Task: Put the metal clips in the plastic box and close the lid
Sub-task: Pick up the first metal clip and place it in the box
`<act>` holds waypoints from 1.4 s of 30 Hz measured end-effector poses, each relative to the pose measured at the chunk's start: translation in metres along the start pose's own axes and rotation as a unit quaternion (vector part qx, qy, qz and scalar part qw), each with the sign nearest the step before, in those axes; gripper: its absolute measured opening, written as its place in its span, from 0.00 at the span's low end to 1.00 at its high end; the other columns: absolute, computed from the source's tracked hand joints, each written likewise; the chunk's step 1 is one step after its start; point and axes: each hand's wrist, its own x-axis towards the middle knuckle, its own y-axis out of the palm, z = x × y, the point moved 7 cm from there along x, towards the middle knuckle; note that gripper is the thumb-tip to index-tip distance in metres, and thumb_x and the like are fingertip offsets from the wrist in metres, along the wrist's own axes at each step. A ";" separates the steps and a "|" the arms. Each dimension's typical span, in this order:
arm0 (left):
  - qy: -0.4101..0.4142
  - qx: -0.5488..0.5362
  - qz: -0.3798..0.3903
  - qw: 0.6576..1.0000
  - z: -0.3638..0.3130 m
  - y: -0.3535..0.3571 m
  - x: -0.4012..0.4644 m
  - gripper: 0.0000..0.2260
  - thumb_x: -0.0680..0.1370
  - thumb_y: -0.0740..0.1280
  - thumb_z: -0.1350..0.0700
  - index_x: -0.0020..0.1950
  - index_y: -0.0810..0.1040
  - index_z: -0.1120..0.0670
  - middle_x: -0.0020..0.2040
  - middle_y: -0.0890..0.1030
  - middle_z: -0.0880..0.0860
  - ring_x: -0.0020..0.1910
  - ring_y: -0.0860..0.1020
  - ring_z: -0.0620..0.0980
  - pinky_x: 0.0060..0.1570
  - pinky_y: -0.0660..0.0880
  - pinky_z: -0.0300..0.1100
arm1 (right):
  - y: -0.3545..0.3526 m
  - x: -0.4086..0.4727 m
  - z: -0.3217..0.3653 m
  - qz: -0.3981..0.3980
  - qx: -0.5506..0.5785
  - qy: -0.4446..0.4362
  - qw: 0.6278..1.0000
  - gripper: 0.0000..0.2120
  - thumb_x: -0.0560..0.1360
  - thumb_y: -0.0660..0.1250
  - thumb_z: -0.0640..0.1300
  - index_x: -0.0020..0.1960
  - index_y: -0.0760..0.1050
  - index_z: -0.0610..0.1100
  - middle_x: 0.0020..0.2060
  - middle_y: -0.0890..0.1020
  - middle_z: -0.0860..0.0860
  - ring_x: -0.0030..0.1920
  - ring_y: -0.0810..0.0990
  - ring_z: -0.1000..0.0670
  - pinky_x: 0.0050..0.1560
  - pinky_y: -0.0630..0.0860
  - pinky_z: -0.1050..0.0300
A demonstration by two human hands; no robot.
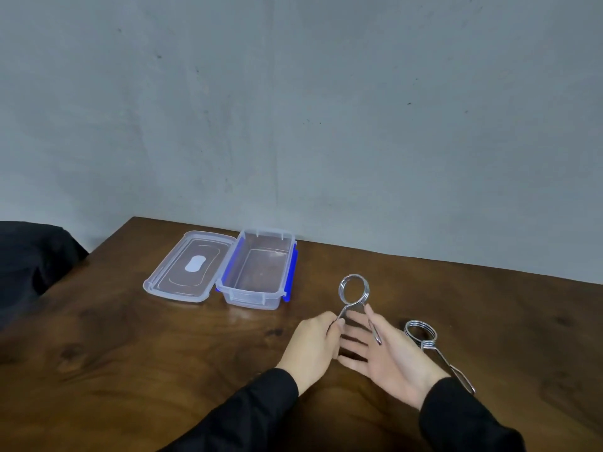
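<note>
A clear plastic box [257, 272] with blue side latches stands open and holds nothing, near the table's far edge. Its clear lid [191, 266] lies flat on the table just left of it. A coiled metal clip [354, 289] is lifted off the table; my left hand [311, 345] pinches one of its handles. My right hand [381, 352] is spread open, palm up, beside it, with the clip's other handle lying across the fingers. A second metal clip [421, 336] lies on the table right of my right hand, its handles partly hidden by my sleeve.
The dark wooden table [146, 353] runs against a grey wall. A black cloth-like shape [32, 256] sits beyond the table's left edge.
</note>
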 end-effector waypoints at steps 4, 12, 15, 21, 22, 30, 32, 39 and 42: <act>-0.003 -0.044 -0.029 0.999 -0.002 -0.016 -0.004 0.12 0.83 0.59 0.48 0.49 0.80 0.50 0.32 0.79 0.48 0.27 0.77 0.42 0.34 0.75 0.34 | 0.031 0.010 0.012 0.016 -0.007 -0.036 0.999 0.22 0.80 0.66 0.53 0.67 0.77 0.39 0.63 0.82 0.36 0.63 0.82 0.38 0.67 0.73 0.32; 0.005 0.029 -0.094 0.995 0.022 -0.083 -0.006 0.15 0.84 0.58 0.51 0.44 0.82 0.47 0.39 0.83 0.45 0.37 0.80 0.39 0.45 0.79 0.34 | 0.068 0.037 0.039 -0.029 -0.091 -0.096 0.991 0.18 0.83 0.61 0.48 0.62 0.75 0.34 0.46 0.84 0.36 0.54 0.84 0.32 0.62 0.78 0.37; 0.016 0.126 -0.291 0.948 0.039 -0.148 -0.003 0.10 0.82 0.62 0.52 0.54 0.83 0.52 0.49 0.83 0.50 0.48 0.81 0.46 0.50 0.78 0.37 | 0.076 0.044 0.050 -0.035 -0.122 -0.100 0.987 0.15 0.83 0.63 0.49 0.57 0.75 0.35 0.37 0.77 0.40 0.39 0.81 0.38 0.58 0.80 0.37; -0.127 0.218 -0.222 0.942 0.088 -0.197 0.039 0.14 0.82 0.62 0.56 0.66 0.78 0.58 0.56 0.82 0.59 0.52 0.82 0.56 0.56 0.80 0.49 | 0.082 0.056 0.058 -0.031 -0.141 -0.072 0.987 0.13 0.81 0.64 0.50 0.52 0.74 0.39 0.33 0.74 0.44 0.33 0.74 0.46 0.60 0.78 0.38; -0.159 0.217 -0.181 0.946 0.097 -0.195 0.044 0.13 0.82 0.61 0.56 0.62 0.80 0.58 0.50 0.82 0.58 0.48 0.83 0.55 0.54 0.81 0.48 | 0.083 0.058 0.059 -0.033 -0.145 -0.071 0.986 0.13 0.81 0.64 0.51 0.52 0.74 0.40 0.33 0.73 0.45 0.32 0.73 0.46 0.57 0.79 0.40; -0.131 0.128 -0.129 0.975 0.095 -0.145 0.038 0.08 0.78 0.63 0.54 0.50 0.81 0.53 0.42 0.81 0.53 0.38 0.79 0.48 0.35 0.75 0.38 | 0.099 0.072 0.082 -0.044 -0.247 -0.110 0.962 0.20 0.79 0.65 0.54 0.57 0.77 0.37 0.31 0.71 0.47 0.29 0.70 0.47 0.36 0.74 0.50; -0.107 0.128 -0.144 0.975 0.086 -0.129 0.030 0.09 0.77 0.62 0.53 0.52 0.81 0.51 0.43 0.79 0.51 0.37 0.77 0.49 0.32 0.69 0.36 | 0.104 0.079 0.084 -0.058 -0.276 -0.111 0.953 0.18 0.79 0.66 0.54 0.55 0.78 0.39 0.30 0.72 0.47 0.28 0.71 0.48 0.35 0.76 0.52; -0.082 0.104 -0.164 0.978 0.070 -0.093 0.025 0.15 0.80 0.61 0.46 0.64 0.78 0.47 0.46 0.77 0.44 0.37 0.77 0.43 0.32 0.68 0.28 | 0.093 0.112 0.079 -0.131 -0.448 -0.095 0.879 0.19 0.78 0.64 0.55 0.54 0.78 0.38 0.32 0.73 0.44 0.30 0.72 0.48 0.32 0.71 0.55; -0.080 0.082 -0.159 0.981 0.072 -0.091 0.029 0.18 0.81 0.60 0.44 0.69 0.75 0.48 0.48 0.82 0.45 0.40 0.80 0.44 0.33 0.71 0.30 | 0.081 0.124 0.068 -0.158 -0.519 -0.102 0.834 0.18 0.78 0.64 0.52 0.63 0.73 0.42 0.40 0.78 0.48 0.36 0.76 0.50 0.32 0.73 0.59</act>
